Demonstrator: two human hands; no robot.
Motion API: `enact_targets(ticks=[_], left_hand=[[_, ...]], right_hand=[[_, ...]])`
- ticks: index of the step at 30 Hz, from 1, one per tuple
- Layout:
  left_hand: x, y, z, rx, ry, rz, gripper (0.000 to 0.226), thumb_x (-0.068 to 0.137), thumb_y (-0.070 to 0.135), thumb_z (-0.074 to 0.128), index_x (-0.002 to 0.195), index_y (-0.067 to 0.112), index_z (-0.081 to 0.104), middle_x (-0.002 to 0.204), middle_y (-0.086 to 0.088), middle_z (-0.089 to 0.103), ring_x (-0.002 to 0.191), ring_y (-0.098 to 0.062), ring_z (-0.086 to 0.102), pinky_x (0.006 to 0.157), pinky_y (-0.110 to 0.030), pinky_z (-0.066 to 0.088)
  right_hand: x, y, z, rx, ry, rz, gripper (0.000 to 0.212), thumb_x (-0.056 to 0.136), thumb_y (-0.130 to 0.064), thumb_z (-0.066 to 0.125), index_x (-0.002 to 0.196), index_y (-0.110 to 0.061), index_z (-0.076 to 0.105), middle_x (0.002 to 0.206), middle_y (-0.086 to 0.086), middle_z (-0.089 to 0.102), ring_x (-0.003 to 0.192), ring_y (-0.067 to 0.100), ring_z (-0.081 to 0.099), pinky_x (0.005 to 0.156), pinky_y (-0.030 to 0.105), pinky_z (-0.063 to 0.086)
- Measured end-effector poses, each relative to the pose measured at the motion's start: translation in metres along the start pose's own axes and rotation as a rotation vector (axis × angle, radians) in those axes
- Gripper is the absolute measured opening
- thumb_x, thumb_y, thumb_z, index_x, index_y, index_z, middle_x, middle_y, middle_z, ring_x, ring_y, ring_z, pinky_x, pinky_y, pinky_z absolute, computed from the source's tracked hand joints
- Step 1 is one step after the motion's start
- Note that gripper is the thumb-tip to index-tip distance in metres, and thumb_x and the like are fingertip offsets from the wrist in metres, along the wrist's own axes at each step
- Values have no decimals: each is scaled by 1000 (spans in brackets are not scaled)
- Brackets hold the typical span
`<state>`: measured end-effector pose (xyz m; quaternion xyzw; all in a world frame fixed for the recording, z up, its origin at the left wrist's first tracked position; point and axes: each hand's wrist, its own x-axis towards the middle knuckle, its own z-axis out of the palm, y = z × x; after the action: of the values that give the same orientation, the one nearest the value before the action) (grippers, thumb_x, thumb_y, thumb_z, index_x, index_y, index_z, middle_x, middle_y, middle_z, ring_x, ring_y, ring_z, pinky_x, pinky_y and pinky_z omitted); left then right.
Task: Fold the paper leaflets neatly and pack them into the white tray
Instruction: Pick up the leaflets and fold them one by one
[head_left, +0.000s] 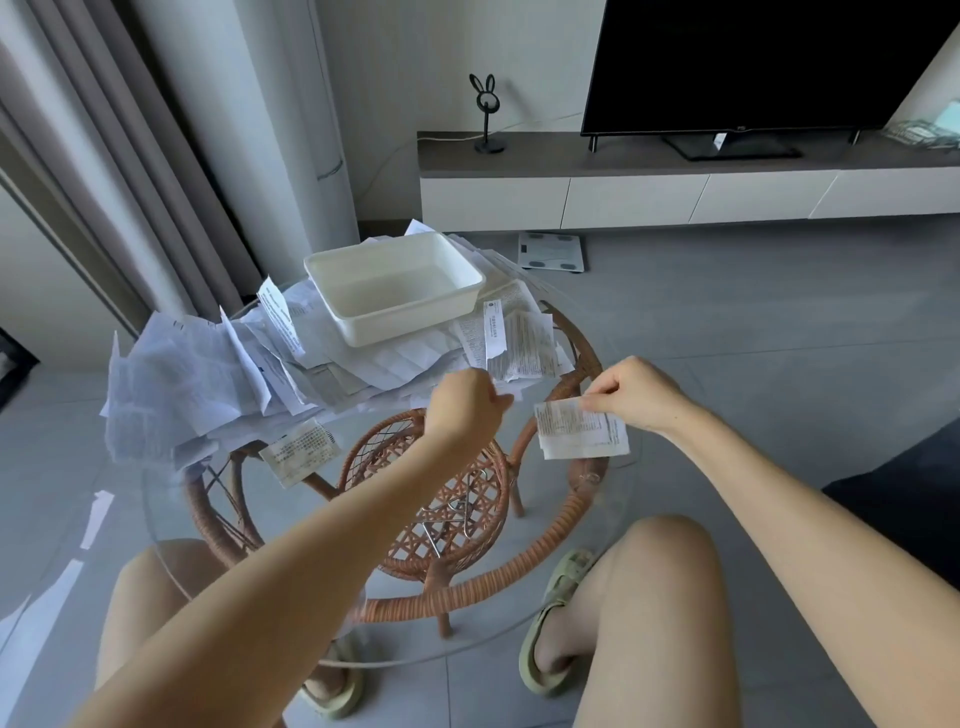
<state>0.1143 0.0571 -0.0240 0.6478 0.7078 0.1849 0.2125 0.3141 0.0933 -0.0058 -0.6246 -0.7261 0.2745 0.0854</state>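
Over glass table (171, 519): right hand (631, 395) pinches folded leaflet (579, 431)
Left hand (462, 405): fingers curled, grasp unclear
White tray (395, 283): sits on leaflet pile (176, 384)

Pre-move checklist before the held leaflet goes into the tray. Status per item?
1. Grip: the right hand pinches the folded leaflet by its upper edge: ok.
2. Fold neatness: the layers' edges look offset: not ok.
3. Room in the white tray: the inside shows nothing in it: ok.
4. Tray seating: it rests on the loose leaflet pile; whether it sits steady: cannot tell.
5. Left hand free to help: its fingers are curled and face away, so whether it holds anything: cannot tell.
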Motion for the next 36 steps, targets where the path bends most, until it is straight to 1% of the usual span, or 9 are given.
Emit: enact_targets(ticks=[3,7,14,18,22,25,30,32,36], left_hand=[[17,-13,-4,56,186,-63,36,92,34,62,102,3,48,89,-9,53,82,-27,53,64,-31,39],[41,-12,1,-6,193,-68,36,94,31,58,111,1,50,101,-16,62,91,-34,58,69,-38,45],[40,-9,-25,-268,373,-33,37,94,9,47,57,5,42,52,-9,44,53,-21,36,50,-32,25],[18,-18,-67,-402,268,-16,34,95,10,50,65,-6,57,64,-15,65,53,-15,57,54,-32,47],[-21,-39,-104,-600,50,-59,29,98,12,52,75,-3,60,66,-9,67,47,-6,60,52,-21,47],[-47,-59,-120,-703,-35,-144,22,96,14,57,80,0,64,66,-8,66,48,-10,59,50,-19,47],[-82,-96,-106,-825,-142,-333,19,91,14,63,82,-2,67,64,-9,66,49,-15,58,53,-25,48],[-96,-106,-91,-790,-170,-398,19,92,15,62,84,-1,68,62,-8,68,47,-15,59,48,-23,47],[-126,-115,-60,-405,-86,-279,20,94,18,59,79,8,67,61,-3,69,48,-8,62,45,-18,47]], right_hand=[[10,8,1,-159,69,36,15,83,-35,70,80,-21,74,75,-19,64,75,16,62,57,23,40],[12,11,11,-339,178,-29,15,84,-42,67,84,-28,65,91,-12,63,93,15,56,72,26,37],[8,4,10,-486,325,-134,52,86,-48,62,131,-27,49,129,-2,53,117,23,45,94,35,31],[-1,-29,8,-414,525,-452,85,69,-44,78,141,-20,40,135,9,49,120,31,44,98,42,31],[-24,-52,28,-550,523,-740,109,58,-34,86,147,-23,25,147,19,36,135,33,29,111,51,18],[-42,-58,49,-545,485,-897,100,61,-7,79,146,-24,30,150,18,33,140,30,22,113,53,14],[-72,-59,86,-384,454,-1214,44,92,4,38,125,-12,62,130,7,59,126,25,51,112,46,30],[-82,-52,104,-365,354,-1243,49,97,1,24,119,-10,66,124,6,64,120,22,57,108,45,38],[-89,-30,129,-383,113,-1182,54,77,5,40,124,-11,62,127,4,62,122,17,55,100,44,47]])
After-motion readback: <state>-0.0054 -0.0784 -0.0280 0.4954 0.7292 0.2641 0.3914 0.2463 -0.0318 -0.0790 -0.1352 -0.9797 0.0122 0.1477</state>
